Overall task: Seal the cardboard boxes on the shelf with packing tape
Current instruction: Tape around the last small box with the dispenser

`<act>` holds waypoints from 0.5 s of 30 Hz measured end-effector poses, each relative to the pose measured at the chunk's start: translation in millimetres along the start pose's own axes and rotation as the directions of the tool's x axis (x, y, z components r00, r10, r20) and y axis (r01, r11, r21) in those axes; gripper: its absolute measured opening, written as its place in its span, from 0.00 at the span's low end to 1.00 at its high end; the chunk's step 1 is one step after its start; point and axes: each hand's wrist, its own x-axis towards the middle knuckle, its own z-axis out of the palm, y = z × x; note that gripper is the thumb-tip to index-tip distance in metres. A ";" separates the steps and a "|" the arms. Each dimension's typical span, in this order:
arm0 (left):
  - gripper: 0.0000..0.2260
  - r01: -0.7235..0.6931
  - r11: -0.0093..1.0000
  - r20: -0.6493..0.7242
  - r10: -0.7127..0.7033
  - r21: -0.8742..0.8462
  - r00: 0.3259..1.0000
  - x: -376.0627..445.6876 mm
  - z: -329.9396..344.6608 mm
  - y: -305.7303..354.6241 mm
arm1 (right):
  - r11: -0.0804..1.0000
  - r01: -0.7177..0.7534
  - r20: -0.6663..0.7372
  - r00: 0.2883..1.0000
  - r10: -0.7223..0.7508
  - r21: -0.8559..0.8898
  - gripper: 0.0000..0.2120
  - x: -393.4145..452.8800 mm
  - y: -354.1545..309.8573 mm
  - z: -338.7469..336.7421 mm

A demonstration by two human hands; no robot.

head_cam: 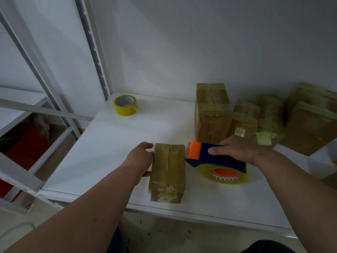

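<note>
White shelving fills the view, a pale wall behind and a broad white shelf laid out at waist level, and right at its front edge lies the small cardboard box, long side running away from the camera, its top seam and near end already glossy with tape. The left hand is up against the box's left side, thumb at the near end and fingers curled at the far top corner, bracing it in a grip. The right hand is wrapped around the blue handle of the tape dispenser, thumb lying along the side; the orange head of the tool sits just at the box's far right corner, touching or very nearly so, hard to call from this angle. A roll of clear yellowish tape hangs in the dispenser beneath the hand, orange hub showing. Back in the far left corner of the shelf, well apart from the action, sits a spare yellow tape roll lying flat. Along the wall to the right, a tall taped box stands upright, with more taped boxes crowded beside it. Down on the left, something red shows through the neighbouring rack.
</note>
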 end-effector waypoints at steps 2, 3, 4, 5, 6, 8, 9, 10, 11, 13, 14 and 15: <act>0.15 0.002 1.000 0.025 -0.002 0.022 1.000 -5.5 -1.1 1.6 | 1.000 -0.003 0.019 1.000 0.002 0.022 0.19 -4.3 -2.7 2.7; 0.15 -0.003 0.999 0.035 0.002 0.047 0.999 -7.7 -2.9 1.6 | 1.000 -0.002 0.027 1.000 0.001 0.026 0.20 -6.8 -3.9 3.8; 0.15 -0.007 0.998 0.046 0.004 0.061 0.999 -10.6 -5.4 0.6 | 1.000 0.003 0.035 0.999 -0.004 0.030 0.20 -9.4 -4.3 4.9; 0.16 -0.009 0.998 0.059 0.005 0.062 0.998 -12.9 -8.0 -1.2 | 0.999 0.007 0.044 0.999 -0.009 0.038 0.20 -11.7 -4.0 6.1; 0.17 -0.015 0.998 0.071 0.011 0.059 0.997 -15.2 -10.3 -4.1 | 0.999 0.010 0.052 0.999 -0.013 0.050 0.19 -14.1 -3.1 8.0; 0.20 -0.076 0.995 0.044 0.073 0.067 0.996 -17.2 -12.4 -10.2 | 0.998 0.007 0.061 0.998 -0.010 0.056 0.19 -18.3 -0.2 12.4; 0.19 -0.139 0.985 -0.004 0.140 0.102 0.990 -18.6 -11.3 -13.2 | 0.999 0.005 0.063 0.998 -0.008 0.045 0.19 -19.6 1.7 15.0; 0.18 -0.227 0.958 -0.044 0.238 0.176 0.970 -20.5 -9.2 -15.8 | 0.999 0.008 0.060 0.998 -0.010 0.032 0.21 -20.0 3.2 17.6; 0.18 -0.329 0.893 -0.034 0.356 0.308 0.934 -23.4 -5.4 -17.7 | 1.000 0.014 0.052 0.999 -0.015 0.021 0.22 -19.7 4.2 19.9; 0.25 -0.480 0.648 0.163 0.487 0.592 0.858 -28.4 6.0 -22.8 | 1.000 0.030 0.032 0.999 -0.030 0.004 0.22 -19.8 4.2 22.4; 0.31 -0.510 0.525 0.256 0.482 0.682 0.838 -29.9 12.0 -26.5 | 0.999 0.039 0.025 0.999 -0.039 -0.006 0.21 -20.3 3.3 22.4; 0.35 -0.509 0.433 0.304 0.460 0.744 0.834 -28.5 15.5 -30.8 | 0.999 0.050 0.024 0.999 -0.049 -0.016 0.21 -20.8 2.3 22.0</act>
